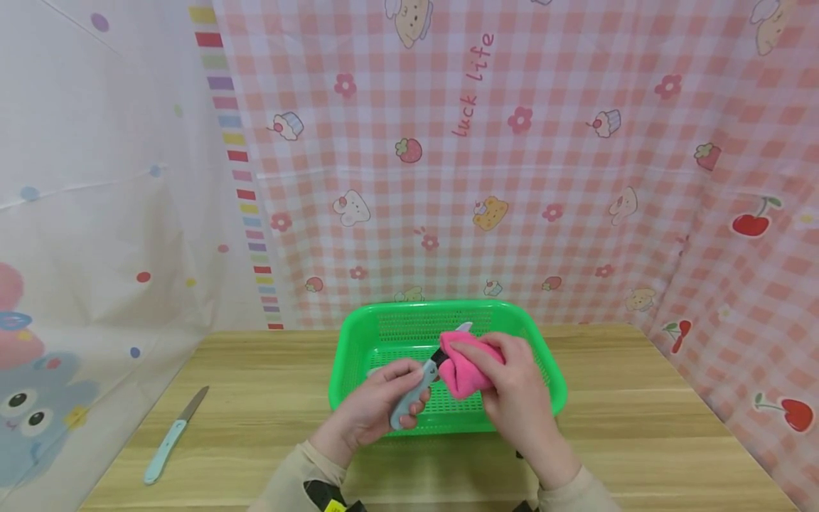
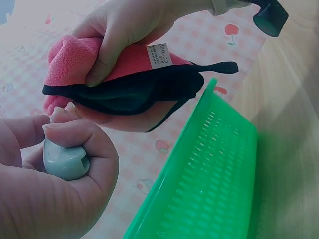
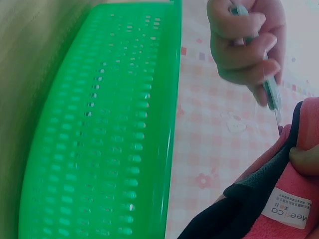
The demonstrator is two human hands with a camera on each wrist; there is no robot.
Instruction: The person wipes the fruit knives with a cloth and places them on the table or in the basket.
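Note:
My left hand (image 1: 374, 402) grips the pale blue-grey handle (image 1: 406, 411) of a knife over the green basket. In the left wrist view, the rounded handle end (image 2: 67, 162) pokes out of the curled fingers. My right hand (image 1: 523, 387) holds a folded pink cloth (image 1: 462, 375) around the knife's blade, whose middle is hidden. A pale pointed tip (image 1: 465, 327) shows past the cloth's far side. The cloth has a black edge, a hanging loop (image 2: 219, 67) and a white label (image 3: 287, 208).
A second knife with a light blue handle (image 1: 166, 449) lies on the wooden table (image 1: 269, 398) at the left. The green perforated basket (image 1: 544, 355) stands beneath both hands, before a pink checked curtain (image 1: 384, 242). A pale object (image 1: 372, 372) shows in it beside my left hand.

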